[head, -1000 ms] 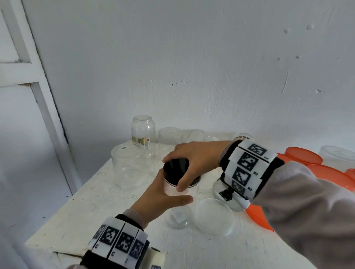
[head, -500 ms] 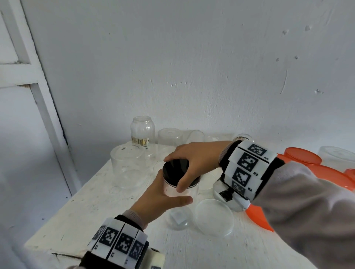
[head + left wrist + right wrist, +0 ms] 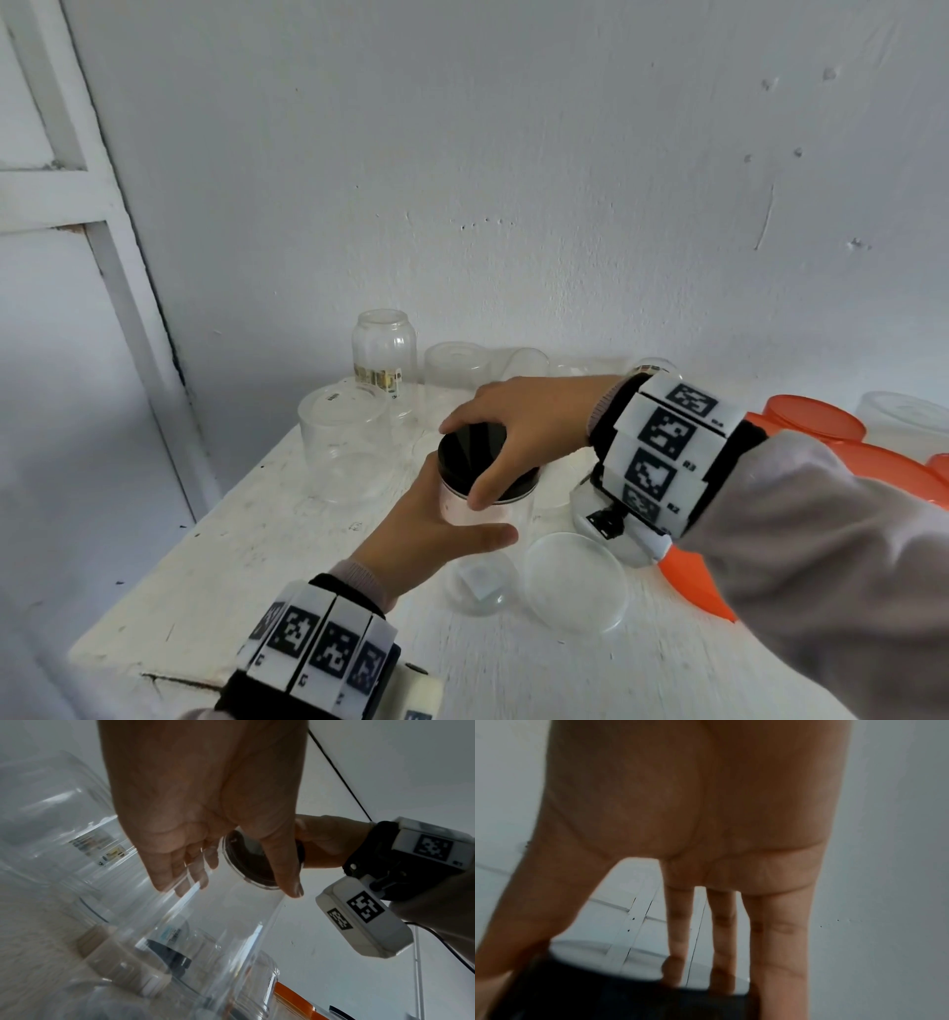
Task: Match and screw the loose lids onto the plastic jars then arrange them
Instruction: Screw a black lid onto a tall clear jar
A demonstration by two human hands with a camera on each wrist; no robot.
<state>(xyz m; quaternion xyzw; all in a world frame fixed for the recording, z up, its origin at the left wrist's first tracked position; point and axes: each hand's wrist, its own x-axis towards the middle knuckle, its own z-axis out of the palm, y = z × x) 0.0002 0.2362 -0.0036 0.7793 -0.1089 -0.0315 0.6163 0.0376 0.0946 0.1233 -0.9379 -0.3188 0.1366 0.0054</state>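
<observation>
I observe my left hand wrapped around the wall of a clear cylindrical plastic jar, thumb across its front, holding it upright above the white painted counter. My right hand grasps the round black screw lid seated on the jar's mouth, fingers curled over its rim. In the left wrist view the lid shows through the clear jar wall. A loose clear round lid lies on the counter just right of the jar. 1 large clear tub stands to the left, upside down. Orange round lids lie at far right.
</observation>
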